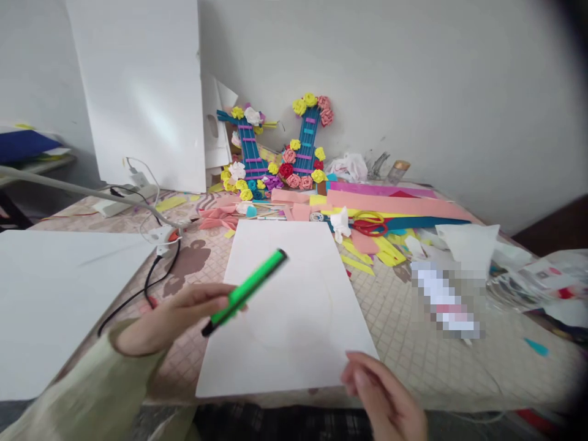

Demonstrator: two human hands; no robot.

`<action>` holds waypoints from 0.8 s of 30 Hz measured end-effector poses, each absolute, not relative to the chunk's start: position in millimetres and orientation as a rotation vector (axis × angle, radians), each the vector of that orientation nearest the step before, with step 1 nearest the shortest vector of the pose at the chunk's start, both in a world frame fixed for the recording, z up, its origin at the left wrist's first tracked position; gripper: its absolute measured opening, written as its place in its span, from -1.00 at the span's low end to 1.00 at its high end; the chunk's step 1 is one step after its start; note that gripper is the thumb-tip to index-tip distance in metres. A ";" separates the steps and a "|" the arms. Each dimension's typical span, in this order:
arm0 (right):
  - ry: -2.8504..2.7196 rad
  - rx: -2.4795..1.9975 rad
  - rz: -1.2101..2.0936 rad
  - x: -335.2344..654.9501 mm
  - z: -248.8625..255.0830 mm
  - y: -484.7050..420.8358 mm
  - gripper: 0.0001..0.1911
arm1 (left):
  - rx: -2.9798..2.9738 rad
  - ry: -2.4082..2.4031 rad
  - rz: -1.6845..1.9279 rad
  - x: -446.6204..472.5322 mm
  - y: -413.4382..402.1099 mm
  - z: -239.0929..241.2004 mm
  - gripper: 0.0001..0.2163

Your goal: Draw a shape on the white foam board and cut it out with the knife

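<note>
Head view: left hand (pixel 181 315) grasps green marker-like tool (pixel 255 286) above white sheet (pixel 289 367), toward its 9 o'clock; right hand (pixel 386 392), grip released, loosely curled, sits at sheet's 4 o'clock, contact unclear. Looks like readying the tool; next move probably calls for steadying the sheet.

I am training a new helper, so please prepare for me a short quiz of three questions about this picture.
1. Which hand holds the green object?
2. True or false: the right hand is by the near right corner of the white sheet.
3. Fill in: beyond the sheet there are ____ flowered blue decorations.

Key: 1. the left hand; 2. true; 3. two.
</note>
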State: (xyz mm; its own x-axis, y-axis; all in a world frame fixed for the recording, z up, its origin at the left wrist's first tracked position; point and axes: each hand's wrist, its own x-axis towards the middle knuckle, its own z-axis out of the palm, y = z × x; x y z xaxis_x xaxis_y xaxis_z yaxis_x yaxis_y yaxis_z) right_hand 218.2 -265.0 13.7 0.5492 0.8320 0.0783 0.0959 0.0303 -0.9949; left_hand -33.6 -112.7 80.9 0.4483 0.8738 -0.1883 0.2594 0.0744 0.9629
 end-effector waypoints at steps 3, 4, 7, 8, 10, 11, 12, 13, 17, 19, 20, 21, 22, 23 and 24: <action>-0.800 -1.161 1.101 201.4 31.3 -246.7 -0.48 | 1.197 0.672 0.314 -0.6 -140.3 82.0 -0.66; -0.766 -1.089 1.177 198.0 36.0 -242.5 -0.45 | 1.118 0.599 0.248 9.0 -146.4 82.5 -0.67; -0.666 -0.944 1.288 196.6 45.4 -237.0 -0.66 | 0.972 0.459 0.151 27.5 -155.3 82.3 -0.69; -0.634 -0.918 1.294 198.6 46.9 -236.9 -0.74 | 0.937 0.459 0.175 29.6 -155.7 81.0 -0.69; -0.573 -0.878 1.256 204.7 48.2 -237.9 -0.83 | 0.871 0.511 0.279 28.9 -155.4 76.3 -0.68; -0.548 -0.851 1.217 208.0 48.2 -238.7 -0.83 | 0.840 0.530 0.339 27.0 -155.5 73.1 -0.66; -0.532 -0.821 1.178 211.2 47.9 -239.5 -0.82 | 0.818 0.523 0.397 24.8 -156.5 69.8 -0.65; -0.523 -0.792 1.144 214.0 47.2 -240.5 -0.80 | 0.802 0.491 0.452 22.9 -158.4 66.4 -0.66; -0.527 -0.780 1.115 218.9 39.7 -248.1 -0.74 | 0.788 0.415 0.661 25.1 -175.6 56.0 -0.72; -0.546 -0.803 1.153 217.0 32.4 -254.6 -0.76 | 0.771 0.511 0.777 32.1 -185.7 51.8 -0.72; -0.553 -0.815 1.171 214.9 28.3 -258.3 -0.75 | 0.746 0.560 0.840 36.2 -190.1 49.6 -0.75; -0.549 -0.832 1.178 212.3 24.4 -262.2 -0.74 | 0.717 0.604 0.909 40.2 -193.7 47.2 -0.77; -0.538 -0.853 1.173 209.2 20.8 -266.0 -0.71 | 0.695 0.637 0.970 43.9 -196.6 44.9 -0.78; -0.520 -0.877 1.160 206.0 17.8 -269.6 -0.69 | 0.684 0.665 1.025 47.1 -198.8 42.7 -0.79; -0.502 -0.901 1.148 202.9 15.6 -272.8 -0.67 | 0.684 0.693 1.072 49.9 -200.5 40.8 -0.78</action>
State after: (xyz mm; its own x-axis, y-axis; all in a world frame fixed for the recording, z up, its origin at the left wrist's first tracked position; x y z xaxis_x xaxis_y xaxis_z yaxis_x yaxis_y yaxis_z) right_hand 202.9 -272.8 15.6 0.3590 0.9283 -0.0968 -0.5586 0.1307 -0.8191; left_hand 49.9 -200.5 40.8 0.3179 0.9331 -0.1679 -0.5363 0.3230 0.7798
